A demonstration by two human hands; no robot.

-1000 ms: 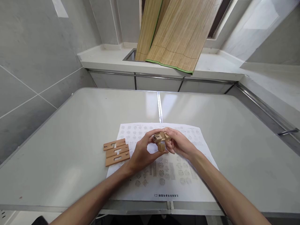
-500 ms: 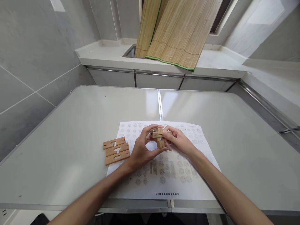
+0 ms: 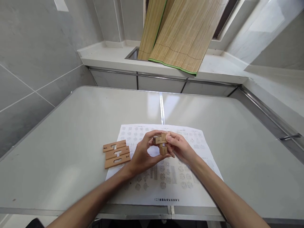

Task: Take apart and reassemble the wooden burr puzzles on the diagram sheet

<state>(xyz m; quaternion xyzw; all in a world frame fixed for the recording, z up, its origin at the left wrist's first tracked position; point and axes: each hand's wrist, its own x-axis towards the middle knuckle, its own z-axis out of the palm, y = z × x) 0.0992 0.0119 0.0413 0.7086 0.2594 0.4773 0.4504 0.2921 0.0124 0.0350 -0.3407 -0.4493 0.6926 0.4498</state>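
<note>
A small assembly of interlocked wooden blocks [image 3: 160, 140] is held up over the printed sheet [image 3: 166, 193], with numbers on some block ends. My left hand [image 3: 142, 153] curves round its left side, thumb below and fingers above, gripping it. On its right side, the fingertips of my right hand [image 3: 181, 145] pinch the upper block; some right fingers are hidden behind the assembly. Three flat slotted wooden pieces [image 3: 117, 154] with numbers lie side by side left of my left hand, partly over the sheet's left edge.
The pale folding table [image 3: 71, 136] has a metal seam [image 3: 162, 107] down its middle. Beyond its far edge stands a white counter [image 3: 109, 61] with a sink [image 3: 133, 54], and a bamboo blind [image 3: 180, 34] hangs over it. Grey tiled walls flank the table.
The held blocks have turned slightly, and my right fingers sit closer over the upper block. The view has shifted a little. The flat pieces lie as before.
</note>
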